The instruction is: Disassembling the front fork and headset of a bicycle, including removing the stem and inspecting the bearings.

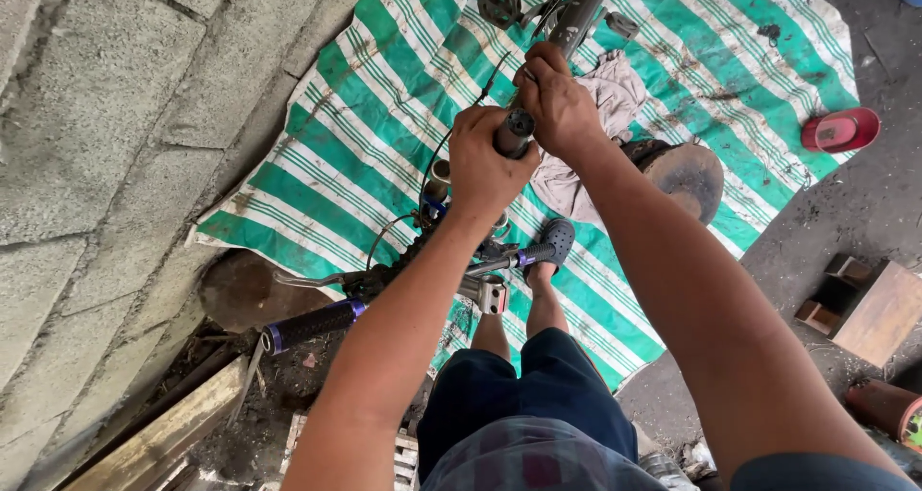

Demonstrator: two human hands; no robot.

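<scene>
Both the left hand (pixel 485 165) and right hand (pixel 557 102) grip a bicycle frame's tube (pixel 519 126); rigid, heavy metal, probably greasy; best held near its end.

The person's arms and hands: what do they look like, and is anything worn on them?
Both the left hand and the right hand are bare: no gloves, and no rings, watch or bracelets that can be seen. The forearms are uncovered along their whole visible length. Only at the bottom right corner does a dark blue sleeve edge show on the right arm. No sleeve shows on the left arm.
</scene>
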